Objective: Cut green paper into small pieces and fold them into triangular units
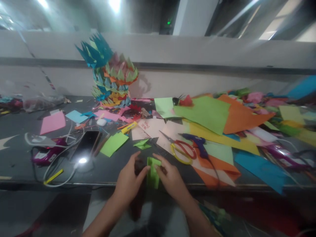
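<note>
A small piece of light green paper (153, 177), folded with a crease down its length, is held up between my two hands near the table's front edge. My left hand (128, 177) has its thumb on the paper's left edge, with the index finger arched away and the other fingers partly hidden. My right hand (171, 179) pinches the upper right side of the paper between thumb and fingers. Just beyond my fingertips lies a small folded green paper piece (142, 144). A flat green paper sheet (114, 144) rests to its left.
Scissors (184, 151) with red and yellow handles and a blue glue gun (197, 141) lie to the right, by large coloured sheets (207, 112). A lit phone (86, 144), white cable (59, 186) and yellow cutter (128, 127) lie leftward. A folded-paper model (112, 75) stands behind.
</note>
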Demonstrator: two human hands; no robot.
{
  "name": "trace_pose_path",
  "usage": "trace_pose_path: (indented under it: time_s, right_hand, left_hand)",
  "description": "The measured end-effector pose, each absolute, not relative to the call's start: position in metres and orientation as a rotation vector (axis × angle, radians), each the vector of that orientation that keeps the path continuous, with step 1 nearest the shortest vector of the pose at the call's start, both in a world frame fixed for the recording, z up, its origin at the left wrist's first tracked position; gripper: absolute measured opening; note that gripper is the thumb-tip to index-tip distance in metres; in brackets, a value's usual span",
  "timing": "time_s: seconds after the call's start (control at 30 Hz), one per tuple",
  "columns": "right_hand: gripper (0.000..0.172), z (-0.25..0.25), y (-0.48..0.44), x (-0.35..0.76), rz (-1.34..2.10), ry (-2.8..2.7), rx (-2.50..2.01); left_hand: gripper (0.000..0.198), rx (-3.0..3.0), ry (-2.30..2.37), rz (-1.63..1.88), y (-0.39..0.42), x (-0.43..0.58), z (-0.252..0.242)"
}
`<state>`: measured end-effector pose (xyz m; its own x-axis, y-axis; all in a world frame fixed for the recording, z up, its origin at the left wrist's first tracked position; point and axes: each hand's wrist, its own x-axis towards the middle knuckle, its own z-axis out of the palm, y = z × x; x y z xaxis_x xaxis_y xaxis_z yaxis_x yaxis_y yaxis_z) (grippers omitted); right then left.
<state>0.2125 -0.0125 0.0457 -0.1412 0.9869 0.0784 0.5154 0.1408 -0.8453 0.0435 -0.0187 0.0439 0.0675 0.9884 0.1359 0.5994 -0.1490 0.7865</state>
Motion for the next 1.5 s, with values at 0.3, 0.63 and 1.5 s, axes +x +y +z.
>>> trace_pose_path:
  time_s: [0.3, 0.63, 1.5]
  right_hand:
    - [0.014, 0.043, 0.013, 0.207, 0.742, -1.805, -1.654]
    - [0.017, 0.028, 0.008, 0.203, 0.244, -2.036, -1.629]
    - [0.019, 0.019, 0.009, 0.229, 0.132, -2.449, -1.024]
  left_hand:
    - [0.014, 1.926, 1.952, 0.311, -0.005, 0.049, 0.055]
    - [0.015, 1.932, 1.969, 0.386, 0.004, 0.052, 0.048]
    - [0.02, 2.675, 1.26, 0.768, 0.002, 0.04, 0.014]
